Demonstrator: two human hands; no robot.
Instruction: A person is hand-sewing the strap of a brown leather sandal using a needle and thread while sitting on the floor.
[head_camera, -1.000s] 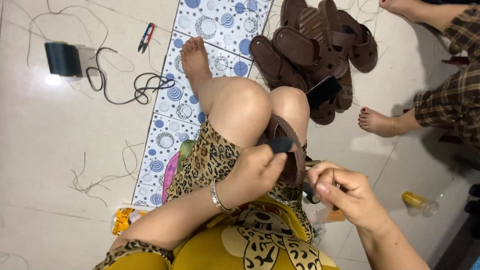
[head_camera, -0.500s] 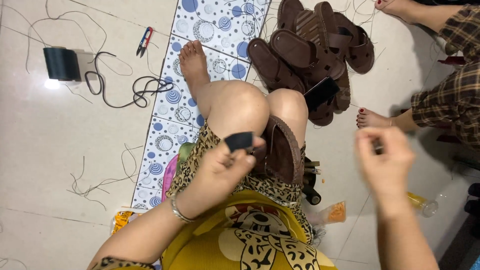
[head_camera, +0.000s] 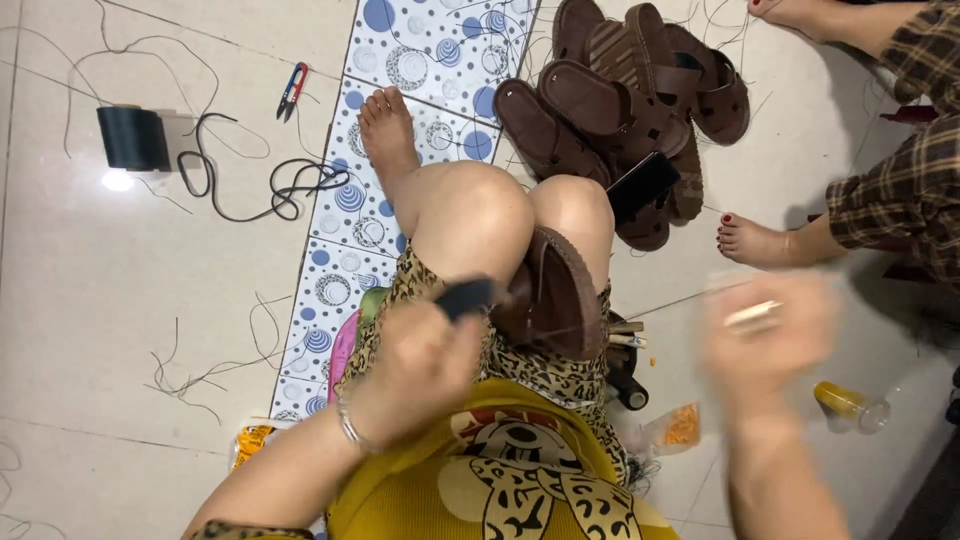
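Sandal (head_camera: 560, 295) work filled our lap: the brown sandal lay wedged against our knees, sole up. Just left of the sandal, our left hand (head_camera: 425, 365) was clenched around a small dark tool (head_camera: 465, 297) whose tip touched it. Well right of the sandal, our right hand (head_camera: 770, 335) was blurred; it seemed to pinch something pale, but we could not tell. Beyond the sandal, more brown sandals (head_camera: 630, 110) were piled on the floor (head_camera: 130, 300).
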